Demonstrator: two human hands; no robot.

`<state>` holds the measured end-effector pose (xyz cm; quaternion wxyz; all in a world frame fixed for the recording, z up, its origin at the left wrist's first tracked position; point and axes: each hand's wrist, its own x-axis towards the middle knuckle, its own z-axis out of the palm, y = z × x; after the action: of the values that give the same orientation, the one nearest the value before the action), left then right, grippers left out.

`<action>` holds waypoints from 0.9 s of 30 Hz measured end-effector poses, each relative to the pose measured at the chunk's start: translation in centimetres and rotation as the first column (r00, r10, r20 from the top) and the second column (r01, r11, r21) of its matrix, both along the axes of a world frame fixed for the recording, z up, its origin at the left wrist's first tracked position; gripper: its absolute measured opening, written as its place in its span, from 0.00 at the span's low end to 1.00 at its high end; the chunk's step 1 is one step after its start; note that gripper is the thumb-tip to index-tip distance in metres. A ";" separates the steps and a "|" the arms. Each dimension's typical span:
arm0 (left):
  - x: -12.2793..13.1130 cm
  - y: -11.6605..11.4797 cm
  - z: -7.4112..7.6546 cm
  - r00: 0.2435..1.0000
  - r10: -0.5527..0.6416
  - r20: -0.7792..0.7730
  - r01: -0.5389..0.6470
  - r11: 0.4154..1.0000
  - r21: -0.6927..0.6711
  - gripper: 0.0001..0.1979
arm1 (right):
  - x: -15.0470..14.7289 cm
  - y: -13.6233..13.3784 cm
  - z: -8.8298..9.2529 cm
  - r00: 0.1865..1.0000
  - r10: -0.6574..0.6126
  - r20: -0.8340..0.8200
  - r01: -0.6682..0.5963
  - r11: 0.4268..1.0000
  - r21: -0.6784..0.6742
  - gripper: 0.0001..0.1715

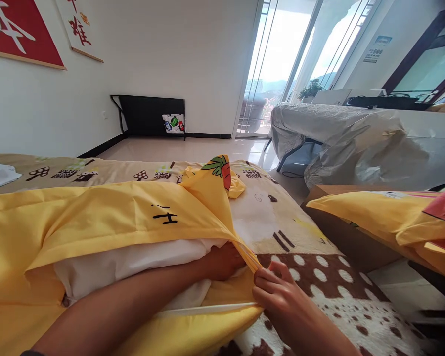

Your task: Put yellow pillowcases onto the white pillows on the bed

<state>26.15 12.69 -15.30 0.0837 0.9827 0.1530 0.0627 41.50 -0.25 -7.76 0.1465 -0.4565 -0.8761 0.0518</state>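
A yellow pillowcase [107,212] printed with black letters and a carrot lies on the bed, its open side facing me. Inside the opening shows a white pillow [133,262]. My left hand [224,262] reaches into the pillowcase to the pillow's right end; its fingers look curled against the white fabric, partly hidden by the yellow cloth. At the right corner of the opening, my right hand [276,291] pinches the pillowcase's edge between thumb and fingers.
A patterned blanket [282,227] covers the bed. Right of it lies another yellow fabric piece [374,212] with pink parts. Beyond stands a plastic-covered table [337,123]. A black folded frame [152,116] leans against the back wall near the glass doors [278,64].
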 end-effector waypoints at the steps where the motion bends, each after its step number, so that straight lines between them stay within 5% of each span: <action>1: 0.2 0.1 0.0 0.998 0.056 -0.014 -0.056 0.998 -0.008 0.27 | 0.1 0.1 0.1 1.000 -0.002 -0.002 0.002 1.000 0.012 0.18; 5: 0.8 0.2 0.4 0.997 0.072 -0.036 -0.071 0.997 0.014 0.21 | 0.3 0.2 0.5 0.999 0.005 0.036 -0.006 0.999 0.046 0.17; 10: 0.3 -0.5 0.9 0.979 -0.203 0.025 0.200 0.976 0.081 0.20 | 0.0 -0.2 0.9 0.997 -0.001 0.075 -0.004 0.998 0.066 0.16; 17: -0.2 -0.6 0.8 0.985 -0.146 0.091 0.159 0.974 -0.161 0.27 | 0.0 -0.1 0.7 1.000 0.023 -0.011 -0.022 0.998 0.063 0.17; 22: -0.1 0.2 -0.3 0.982 -0.176 0.069 0.184 0.973 -0.136 0.25 | 0.2 -0.1 0.7 0.998 0.046 -0.030 -0.043 0.996 0.078 0.17; 27: -0.1 0.4 -0.9 0.998 0.059 -0.034 -0.061 0.997 -0.055 0.27 | 0.4 -0.1 1.0 0.997 0.060 -0.053 -0.052 0.990 0.133 0.17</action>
<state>26.05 13.07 -16.23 0.1068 0.9758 0.1854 0.0447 41.92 -0.37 -6.74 0.1996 -0.4194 -0.8855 0.0111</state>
